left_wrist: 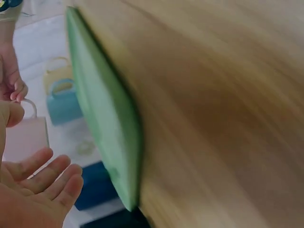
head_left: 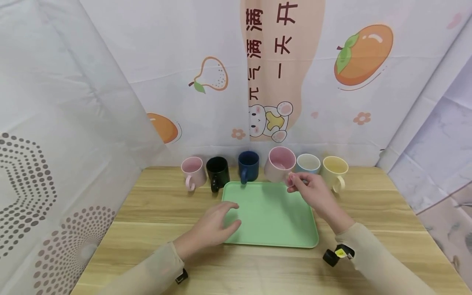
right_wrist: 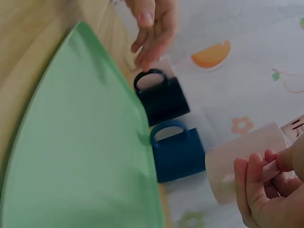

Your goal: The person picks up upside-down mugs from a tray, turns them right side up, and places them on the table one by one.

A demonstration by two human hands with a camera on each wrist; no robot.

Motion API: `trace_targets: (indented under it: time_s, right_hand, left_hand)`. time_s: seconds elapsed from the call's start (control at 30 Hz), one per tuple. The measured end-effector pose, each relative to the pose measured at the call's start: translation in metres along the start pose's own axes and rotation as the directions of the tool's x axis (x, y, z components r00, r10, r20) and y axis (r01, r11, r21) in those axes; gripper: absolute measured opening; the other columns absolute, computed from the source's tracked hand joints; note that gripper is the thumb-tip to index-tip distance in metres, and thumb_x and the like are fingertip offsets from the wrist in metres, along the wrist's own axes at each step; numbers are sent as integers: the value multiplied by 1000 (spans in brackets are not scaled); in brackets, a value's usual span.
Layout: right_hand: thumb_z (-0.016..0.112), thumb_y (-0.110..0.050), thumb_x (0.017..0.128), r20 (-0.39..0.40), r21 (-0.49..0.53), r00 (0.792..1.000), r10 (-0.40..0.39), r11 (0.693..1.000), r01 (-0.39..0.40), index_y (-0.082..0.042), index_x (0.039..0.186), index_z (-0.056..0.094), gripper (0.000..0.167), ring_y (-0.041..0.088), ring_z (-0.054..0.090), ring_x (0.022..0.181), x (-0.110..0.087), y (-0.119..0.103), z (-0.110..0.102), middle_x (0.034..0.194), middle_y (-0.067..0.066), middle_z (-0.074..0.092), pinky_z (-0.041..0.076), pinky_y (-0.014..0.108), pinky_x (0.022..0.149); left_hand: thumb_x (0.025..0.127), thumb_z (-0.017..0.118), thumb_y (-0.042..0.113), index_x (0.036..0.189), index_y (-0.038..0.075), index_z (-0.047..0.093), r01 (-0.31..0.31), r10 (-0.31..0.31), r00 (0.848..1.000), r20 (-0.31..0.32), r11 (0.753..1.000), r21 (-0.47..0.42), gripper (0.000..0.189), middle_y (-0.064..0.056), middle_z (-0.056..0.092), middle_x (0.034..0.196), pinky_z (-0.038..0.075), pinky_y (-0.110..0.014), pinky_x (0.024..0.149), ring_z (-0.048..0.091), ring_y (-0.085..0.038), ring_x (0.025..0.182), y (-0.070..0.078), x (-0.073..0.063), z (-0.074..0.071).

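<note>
My right hand (head_left: 311, 189) grips the handle of a pale pink mug (head_left: 279, 166), which hangs raised behind the tray's back edge with its mouth up. In the right wrist view the fingers curl round that handle beside the pink mug (right_wrist: 232, 164). My left hand (head_left: 210, 225) hovers over the left side of the light green tray (head_left: 271, 215), fingers and thumb spread with nothing between them. The left wrist view also shows this hand's loosely extended fingers (left_wrist: 52, 183). Nothing stands on the tray.
Along the back of the wooden table (head_left: 166, 221) stand a smaller pink mug (head_left: 195, 172), a black mug (head_left: 220, 174), a navy blue mug (head_left: 248, 166), a light blue mug with white inside (head_left: 308, 163) and a yellow mug (head_left: 333, 170). A printed cloth (head_left: 217, 123) hangs behind them.
</note>
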State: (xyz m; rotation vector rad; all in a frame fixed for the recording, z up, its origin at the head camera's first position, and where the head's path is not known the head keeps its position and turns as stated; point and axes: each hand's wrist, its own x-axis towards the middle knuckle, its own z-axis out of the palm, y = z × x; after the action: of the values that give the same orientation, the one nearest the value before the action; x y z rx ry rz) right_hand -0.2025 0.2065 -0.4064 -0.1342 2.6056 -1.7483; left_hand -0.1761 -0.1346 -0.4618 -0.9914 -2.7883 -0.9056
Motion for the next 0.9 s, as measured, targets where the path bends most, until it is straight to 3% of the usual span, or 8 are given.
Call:
trace_targets:
  time_s: [0.13, 0.4, 0.67, 0.9]
  right_hand:
    - [57, -28, 116, -29, -15, 999, 18, 1000, -18, 7, 122, 74, 40, 15, 76, 93, 15, 15, 5, 111, 18, 77, 53, 47, 110]
    - [58, -24, 116, -88, -38, 994, 66, 997, -70, 8, 118, 75, 37, 9, 75, 87, 35, 36, 13, 94, 8, 78, 53, 17, 85]
    - [57, -17, 115, -115, -26, 992, 55, 998, -58, 12, 117, 74, 34, 5, 71, 82, 50, 49, 20, 107, 20, 76, 55, 14, 78]
    - [56, -17, 115, -115, -62, 991, 69, 995, -76, 10, 119, 74, 34, 16, 75, 91, 60, 57, 24, 109, 20, 77, 56, 15, 79]
  left_hand:
    - [103, 75, 33, 149, -1, 58, -15, 13, 999, 41, 998, 62, 61, -18, 62, 152, 49, -54, 117, 58, -36, 143, -18, -11, 2]
    - [106, 70, 49, 165, -9, 35, -4, -12, 979, 203, 997, 80, 89, -29, 33, 172, 33, -55, 127, 34, -42, 160, -46, -31, 6]
    - [108, 65, 53, 168, -8, 28, -3, -17, 966, 259, 997, 75, 93, -28, 21, 177, 31, -55, 128, 25, -40, 164, -51, -37, 9]
    - [108, 64, 57, 169, -7, 27, 24, -42, 959, 279, 997, 68, 96, -26, 19, 178, 28, -55, 129, 21, -38, 165, -52, -36, 8]
